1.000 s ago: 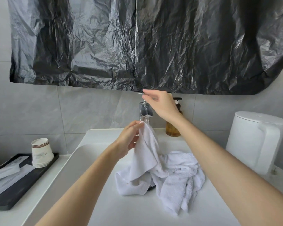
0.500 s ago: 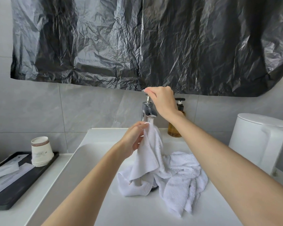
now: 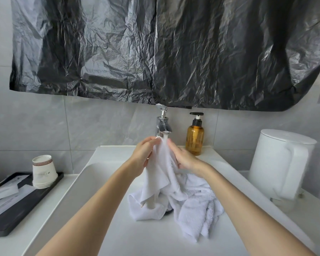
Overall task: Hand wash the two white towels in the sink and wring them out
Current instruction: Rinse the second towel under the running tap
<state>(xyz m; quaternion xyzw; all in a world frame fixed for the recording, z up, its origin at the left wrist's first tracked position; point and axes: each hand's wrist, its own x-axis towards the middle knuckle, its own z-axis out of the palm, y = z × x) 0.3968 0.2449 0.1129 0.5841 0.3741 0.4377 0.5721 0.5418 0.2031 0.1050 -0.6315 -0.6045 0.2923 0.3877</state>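
Overhead, black plastic (image 3: 174,52) hangs above white sink (image 3: 151,241).

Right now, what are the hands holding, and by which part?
Both hold one white towel: the left hand pinches its bunched top under the faucet, and the right hand grips the fabric just below.
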